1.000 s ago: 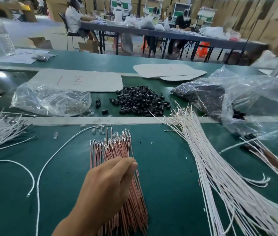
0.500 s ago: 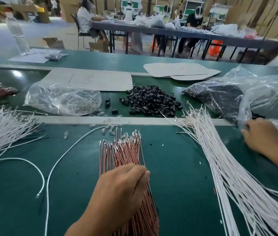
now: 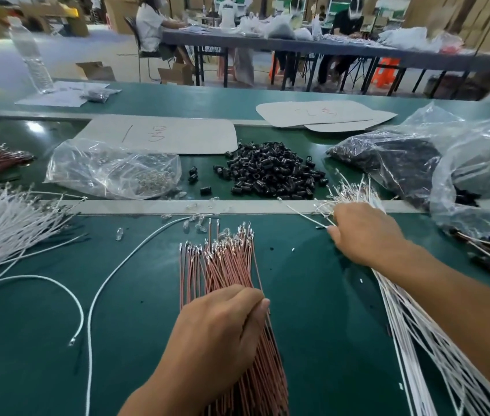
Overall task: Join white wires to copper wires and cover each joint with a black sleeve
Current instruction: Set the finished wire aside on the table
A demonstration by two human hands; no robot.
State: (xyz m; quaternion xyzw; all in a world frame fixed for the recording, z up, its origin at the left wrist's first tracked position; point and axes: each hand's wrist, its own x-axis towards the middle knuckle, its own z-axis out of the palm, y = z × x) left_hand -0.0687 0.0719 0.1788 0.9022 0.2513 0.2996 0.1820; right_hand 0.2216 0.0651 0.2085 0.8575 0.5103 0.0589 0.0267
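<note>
We see the copper wires [image 3: 222, 265] as one thick bundle on the green worktop [image 3: 312, 295]. The bundle runs from 6 o'clock up toward 12 o'clock in the view, and its metal tips are fanned out at the far end. The left hand [image 3: 219, 322] lies on top of the near half of this bundle. Its fingers are bent down over the strands, and the fingertips meet the thumb at the 1 o'clock edge of the hand, pinching some strands there. The free tips of the bundle come out at 12 o'clock of the hand.

At 3 o'clock of the copper bundle, well apart from it, the white wires [image 3: 417, 340] lie as a long sheaf from 5 o'clock toward 1 o'clock. The right hand [image 3: 363, 232] is on the far end of this sheaf, back upward, with its fingers curled into the wires and holding them. The tipped ends stick out past the hand at 12 o'clock. How many it holds, we cannot tell.

At 12 o'clock of the copper bundle, beyond a grey strip [image 3: 147, 207], the black sleeves [image 3: 273, 169] make a loose heap. At 10 o'clock lies a clear bag [image 3: 111, 166] with small shiny parts, and at 2 o'clock a bigger bag [image 3: 402, 157] with dark parts. At 9 o'clock is a separate white heap [image 3: 6, 223], and one loose white cord [image 3: 111, 277] curves between it and the copper bundle.
</note>
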